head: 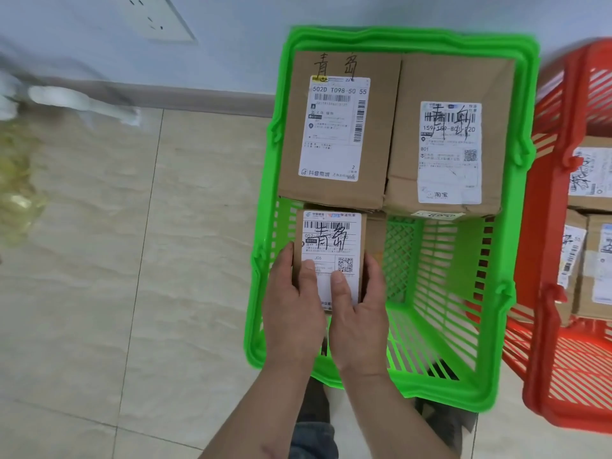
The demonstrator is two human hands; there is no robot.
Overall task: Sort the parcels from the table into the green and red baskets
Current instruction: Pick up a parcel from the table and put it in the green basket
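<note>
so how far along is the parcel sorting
Done: two large boxes sit in the green basket; the red basket holds several. In hand: left hand and right hand grip a small parcel over the green basket. The table isn't visible.

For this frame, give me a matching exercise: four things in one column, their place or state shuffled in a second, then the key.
Things:
1. small parcel
2. Taobao-label parcel
3. red basket
4. wall socket

Place or state:
A. far right corner of the green basket
B. on the wall, upper left
C. held by left hand and right hand
D. right of the green basket

Pairs: 1-C, 2-A, 3-D, 4-B
</note>
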